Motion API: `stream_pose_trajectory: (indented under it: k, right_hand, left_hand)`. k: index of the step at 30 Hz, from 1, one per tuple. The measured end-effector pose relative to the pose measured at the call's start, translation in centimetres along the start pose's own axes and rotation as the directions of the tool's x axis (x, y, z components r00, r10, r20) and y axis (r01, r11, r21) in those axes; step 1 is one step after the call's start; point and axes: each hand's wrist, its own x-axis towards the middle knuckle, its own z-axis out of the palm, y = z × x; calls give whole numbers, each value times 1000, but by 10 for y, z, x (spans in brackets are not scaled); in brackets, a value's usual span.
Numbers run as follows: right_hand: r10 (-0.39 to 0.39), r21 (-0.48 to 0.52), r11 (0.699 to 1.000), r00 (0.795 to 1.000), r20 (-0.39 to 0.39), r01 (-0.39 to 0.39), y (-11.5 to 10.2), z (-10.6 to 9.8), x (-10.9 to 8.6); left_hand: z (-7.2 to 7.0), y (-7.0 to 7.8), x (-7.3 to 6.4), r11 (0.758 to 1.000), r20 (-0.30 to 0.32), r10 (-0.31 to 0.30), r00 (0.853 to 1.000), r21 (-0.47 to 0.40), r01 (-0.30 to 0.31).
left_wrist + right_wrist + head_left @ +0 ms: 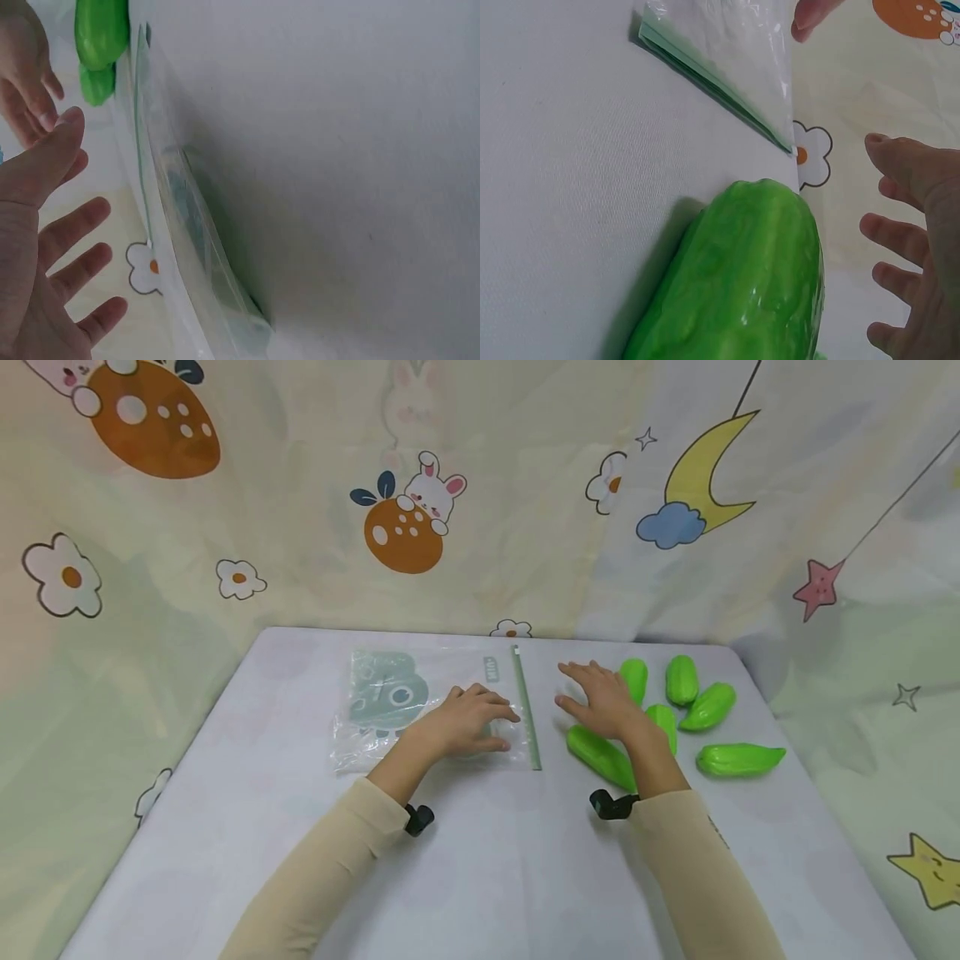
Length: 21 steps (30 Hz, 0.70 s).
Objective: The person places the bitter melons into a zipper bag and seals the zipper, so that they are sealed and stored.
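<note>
My left hand (468, 722) hovers over a clear plastic zip bag (386, 689) printed with a pale green cartoon figure. Its fingers are spread and hold nothing. The bag lies flat, with its green zip strip (527, 714) along the right end. My right hand (606, 700), fingers apart, is over the left part of a group of glossy green ridged vegetables. One long vegetable (600, 758) lies just below that palm, partly hidden by the wrist. In the right wrist view a green vegetable (742, 277) shows large beside the loose fingers.
More green vegetables lie to the right: two at the back (682, 681), one slanted (708, 707), one lying sideways (741, 760) near the table's right side. The white-covered table (480, 860) meets a cartoon-printed curtain (300, 502) at its back edge.
</note>
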Motion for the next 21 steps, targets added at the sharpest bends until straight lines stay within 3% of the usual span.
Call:
stream_pose_trajectory:
  k: [10, 21]
  right_hand:
    - [-24, -10, 1000, 1000, 16, 24, 6, -2, -2]
    - [16, 7, 1000, 1000, 4, -16, 1, -1, -5]
  left_hand:
    - [11, 17, 13, 998, 27, 46, 999, 41, -47]
    - [17, 26, 20, 996, 83, 19, 996, 83, -25]
